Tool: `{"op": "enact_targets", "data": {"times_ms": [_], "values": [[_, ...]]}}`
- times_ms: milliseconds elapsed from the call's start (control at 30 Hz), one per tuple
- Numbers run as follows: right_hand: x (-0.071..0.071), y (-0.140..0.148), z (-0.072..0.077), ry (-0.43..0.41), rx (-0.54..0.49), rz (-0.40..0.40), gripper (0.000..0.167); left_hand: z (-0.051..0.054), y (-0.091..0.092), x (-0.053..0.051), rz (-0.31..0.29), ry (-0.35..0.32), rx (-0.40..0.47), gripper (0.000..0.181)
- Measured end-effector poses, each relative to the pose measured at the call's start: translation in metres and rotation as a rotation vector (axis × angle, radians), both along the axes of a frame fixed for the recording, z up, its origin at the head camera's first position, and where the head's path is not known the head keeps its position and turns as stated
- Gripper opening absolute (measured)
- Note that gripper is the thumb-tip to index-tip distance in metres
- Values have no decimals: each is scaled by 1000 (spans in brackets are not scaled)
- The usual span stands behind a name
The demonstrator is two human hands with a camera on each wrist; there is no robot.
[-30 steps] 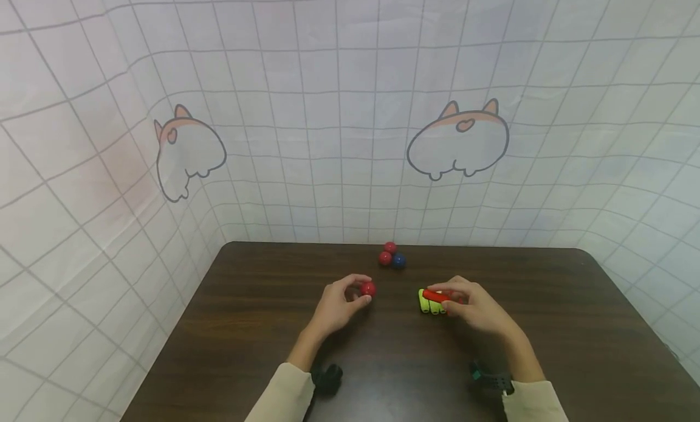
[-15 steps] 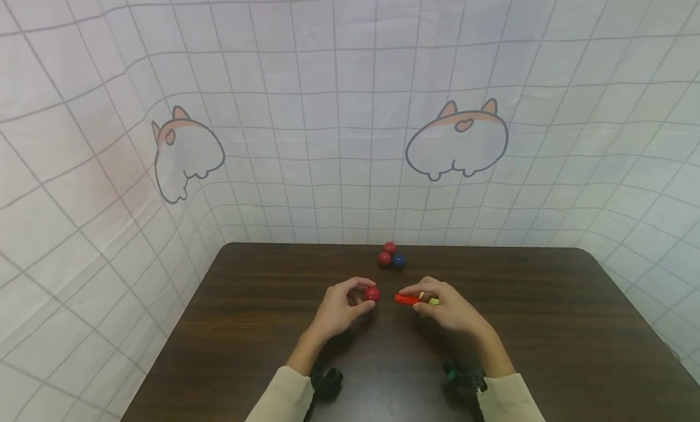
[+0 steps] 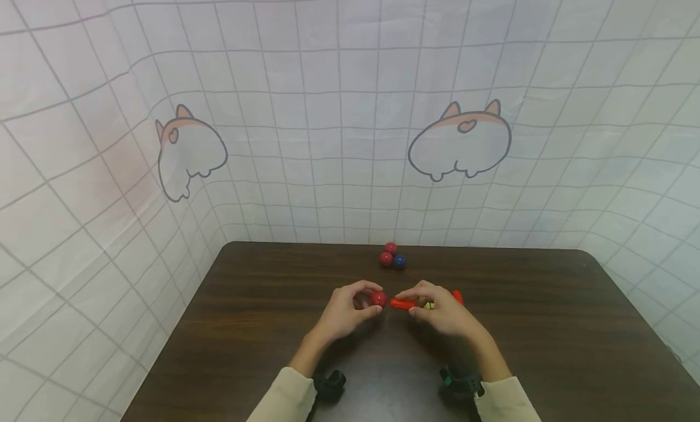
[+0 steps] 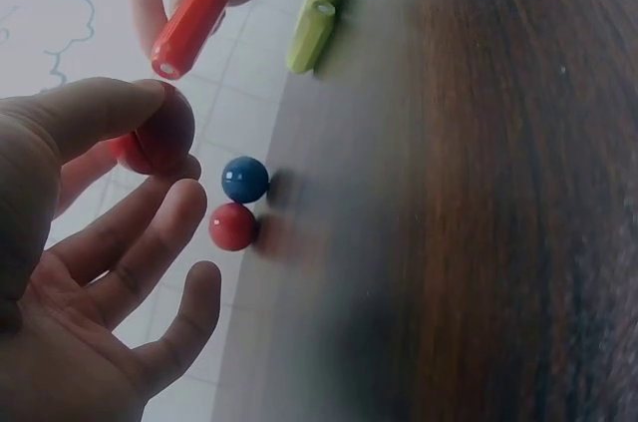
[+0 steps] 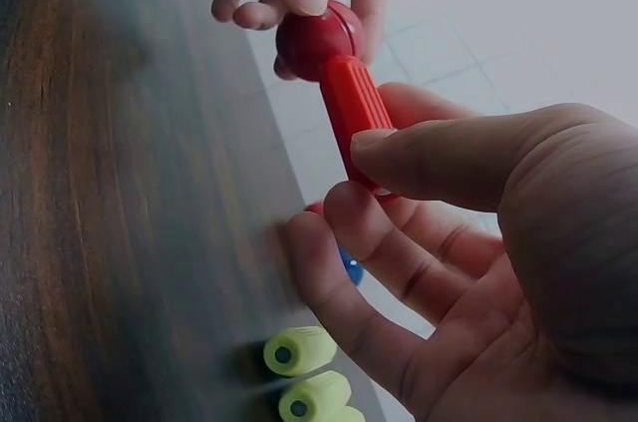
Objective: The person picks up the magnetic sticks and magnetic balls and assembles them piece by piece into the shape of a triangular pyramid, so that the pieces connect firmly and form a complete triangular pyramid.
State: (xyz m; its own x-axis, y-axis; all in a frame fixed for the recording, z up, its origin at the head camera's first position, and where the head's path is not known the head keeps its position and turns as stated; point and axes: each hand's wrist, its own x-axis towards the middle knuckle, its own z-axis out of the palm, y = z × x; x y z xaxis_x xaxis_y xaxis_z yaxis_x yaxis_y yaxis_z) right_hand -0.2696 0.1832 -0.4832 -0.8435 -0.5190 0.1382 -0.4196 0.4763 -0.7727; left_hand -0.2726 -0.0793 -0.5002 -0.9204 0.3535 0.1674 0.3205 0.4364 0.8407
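Observation:
My left hand (image 3: pixel 346 309) pinches a dark red ball (image 4: pixel 164 131) between thumb and fingers. Opposite it, my right hand (image 3: pixel 440 311) holds a red ridged rod (image 5: pixel 355 113) by thumb and fingertips. The rod's near end, pale at its centre, points at the ball in the left wrist view. A small gap separates rod and ball in the head view. Both are held above the table. Yellow-green rods (image 5: pixel 301 350) lie side by side, partly hidden behind my right hand in the head view.
Toward the back edge of the dark wooden table (image 3: pixel 262 349) sit two red balls (image 3: pixel 386 259) and a blue ball (image 3: pixel 400 261), close together. Another red rod (image 3: pixel 457 297) shows just beyond my right hand. A white grid-patterned cloth (image 3: pixel 328 136) hangs behind and beside the table.
My right hand has carried the red rod leftward, away from over the yellow-green rods, toward the ball. My left hand has shifted slightly right with the red ball.

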Motion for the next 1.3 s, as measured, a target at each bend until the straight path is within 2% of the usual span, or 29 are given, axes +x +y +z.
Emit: {"op": "enact_targets", "data": {"times_ms": [200, 433, 767, 1067, 1300], "values": [[2, -2, 1, -19, -22, -14, 29, 0, 2, 1, -20, 6, -1, 32], [2, -2, 1, -32, -33, -25, 26, 1, 1, 1, -33, 8, -44, 31], [3, -6, -1, -12, -19, -47, 24, 3, -3, 0, -73, 7, -61, 33], [3, -11, -4, -33, -39, -80, 20, 2, -6, -1, -70, -5, -81, 36], [3, -16, -6, -35, -44, -120, 20, 2, -8, -1, -74, 5, -96, 31]]}}
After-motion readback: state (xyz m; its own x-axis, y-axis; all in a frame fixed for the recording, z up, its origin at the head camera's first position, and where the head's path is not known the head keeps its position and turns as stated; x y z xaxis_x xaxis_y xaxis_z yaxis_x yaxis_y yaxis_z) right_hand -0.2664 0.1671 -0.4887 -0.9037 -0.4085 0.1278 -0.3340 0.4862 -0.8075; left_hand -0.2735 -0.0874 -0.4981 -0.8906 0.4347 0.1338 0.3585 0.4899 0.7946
